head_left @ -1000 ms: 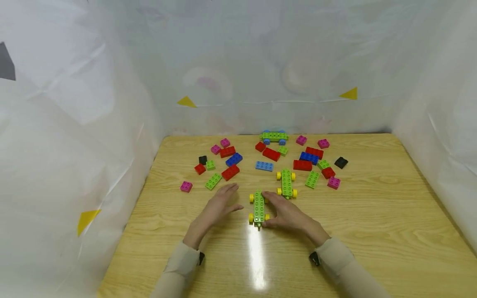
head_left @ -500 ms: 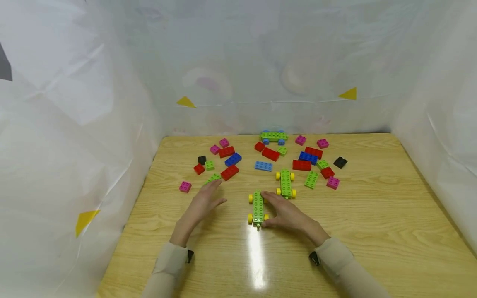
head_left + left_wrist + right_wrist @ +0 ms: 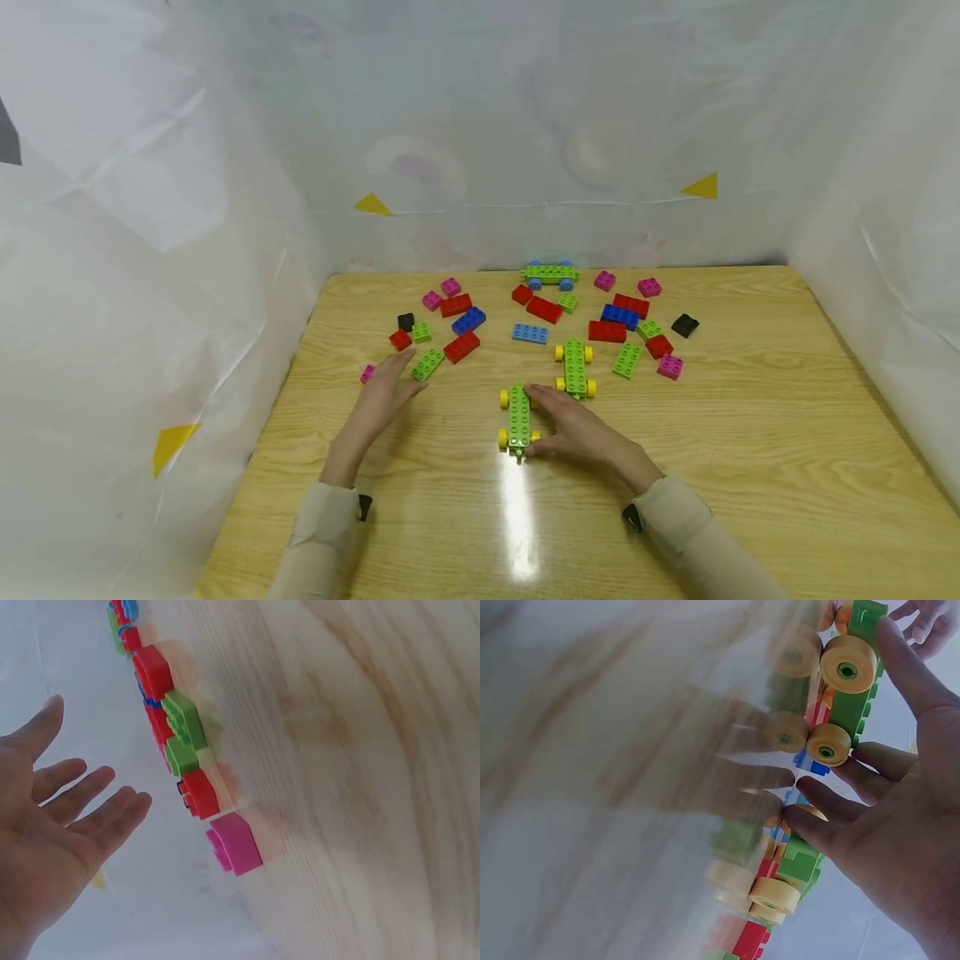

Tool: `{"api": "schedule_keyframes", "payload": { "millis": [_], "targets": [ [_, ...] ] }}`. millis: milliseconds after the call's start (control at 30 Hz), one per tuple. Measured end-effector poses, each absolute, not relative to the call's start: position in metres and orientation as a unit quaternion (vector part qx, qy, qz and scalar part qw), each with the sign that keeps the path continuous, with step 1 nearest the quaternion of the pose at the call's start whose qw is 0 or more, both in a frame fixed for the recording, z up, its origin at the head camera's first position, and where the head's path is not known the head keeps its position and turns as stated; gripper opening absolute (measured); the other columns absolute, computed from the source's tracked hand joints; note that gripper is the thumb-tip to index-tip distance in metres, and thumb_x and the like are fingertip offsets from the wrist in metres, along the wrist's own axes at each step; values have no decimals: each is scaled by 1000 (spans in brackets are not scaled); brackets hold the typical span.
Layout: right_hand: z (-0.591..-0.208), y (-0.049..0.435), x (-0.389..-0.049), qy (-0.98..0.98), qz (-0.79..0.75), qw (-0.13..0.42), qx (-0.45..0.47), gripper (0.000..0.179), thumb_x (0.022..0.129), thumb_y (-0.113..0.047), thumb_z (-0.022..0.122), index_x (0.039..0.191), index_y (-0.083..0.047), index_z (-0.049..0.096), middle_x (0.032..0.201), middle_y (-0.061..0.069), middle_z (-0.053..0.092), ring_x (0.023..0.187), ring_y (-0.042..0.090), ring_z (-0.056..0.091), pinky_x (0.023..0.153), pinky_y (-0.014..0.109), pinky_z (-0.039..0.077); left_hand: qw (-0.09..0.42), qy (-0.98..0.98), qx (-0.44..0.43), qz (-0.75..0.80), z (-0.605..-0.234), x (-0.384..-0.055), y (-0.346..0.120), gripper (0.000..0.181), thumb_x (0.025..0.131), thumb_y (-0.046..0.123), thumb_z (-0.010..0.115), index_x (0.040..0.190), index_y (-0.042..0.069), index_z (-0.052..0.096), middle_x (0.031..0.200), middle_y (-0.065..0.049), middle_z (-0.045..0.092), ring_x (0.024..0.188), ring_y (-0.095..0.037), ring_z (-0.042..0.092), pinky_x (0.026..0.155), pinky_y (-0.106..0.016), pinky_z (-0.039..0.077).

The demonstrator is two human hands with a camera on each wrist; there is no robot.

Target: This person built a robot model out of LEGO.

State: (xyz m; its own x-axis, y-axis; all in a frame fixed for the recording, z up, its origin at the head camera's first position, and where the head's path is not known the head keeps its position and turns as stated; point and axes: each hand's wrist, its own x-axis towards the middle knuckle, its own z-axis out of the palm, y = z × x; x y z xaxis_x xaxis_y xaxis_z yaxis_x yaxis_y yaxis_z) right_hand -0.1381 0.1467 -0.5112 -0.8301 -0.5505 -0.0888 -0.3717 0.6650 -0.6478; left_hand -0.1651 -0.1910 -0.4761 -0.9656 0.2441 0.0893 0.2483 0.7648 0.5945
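My right hand [image 3: 573,425] holds a green toy car base [image 3: 519,417] with yellow wheels on the table, thumb at its near end and fingers by its far end. In the right wrist view, the thumb touches the green end of that car base [image 3: 851,705]. A second yellow-wheeled green car base [image 3: 575,367] stands just beyond the right fingers. My left hand [image 3: 375,404] hovers with spread fingers, holding nothing. Closest to it are a long green brick [image 3: 428,365] and a pink brick [image 3: 367,374], partly hidden by the fingers. The left wrist view shows the pink brick [image 3: 235,844] apart from the fingertips.
A blue-wheeled green car base [image 3: 551,274] stands at the table's back edge. Several red, blue, green, pink and black bricks lie scattered in left and right groups, with a light blue brick [image 3: 530,333] between them. White sheeting [image 3: 480,150] encloses the table [image 3: 787,433].
My left hand has moved left, away from the held car base, toward the long green and pink bricks. The right hand and its car base have stayed in place.
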Motion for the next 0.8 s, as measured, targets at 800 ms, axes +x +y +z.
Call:
{"api": "schedule_keyframes", "payload": {
  "millis": [800],
  "targets": [
    [-511, 147, -138, 901, -329, 146, -243, 95, 75, -52, 77, 150, -13, 35, 151, 5, 37, 139, 25, 32, 111, 45, 29, -28, -963, -55, -263, -479, -180, -243, 57, 87, 10, 71, 137, -4, 48, 134, -28, 48, 122, -45, 46, 96, -57, 41]
  ]
}}
